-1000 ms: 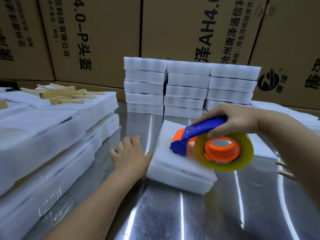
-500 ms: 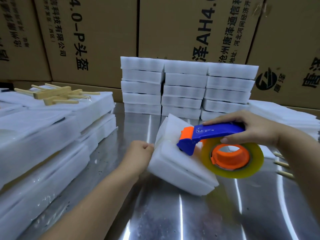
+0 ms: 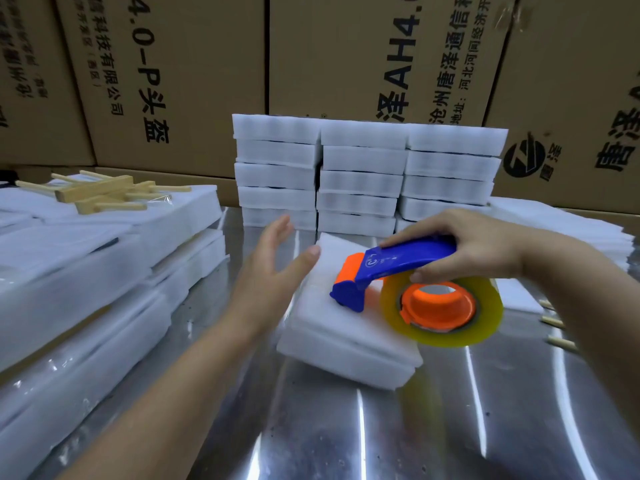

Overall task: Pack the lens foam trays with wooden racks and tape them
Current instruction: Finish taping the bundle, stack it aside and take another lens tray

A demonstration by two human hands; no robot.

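White foam bundle (image 3: 329, 344), likely light and dentable, was best held by its sides; left hand (image 3: 270, 271) was spread at its 9 o'clock, right hand (image 3: 478, 240) gripped the tape dispenser (image 3: 408, 261).

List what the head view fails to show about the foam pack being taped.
Head view only.
1. Foam pack: its closed white foam hides any wooden rack inside.
2. Tape strip: the tape dispenser, gripped by the right hand, covers where it would lie.
3. Left hand: motion-blurred; thumb contact with the pack is unclear.
4. Wooden sticks: mostly hidden behind the right forearm.
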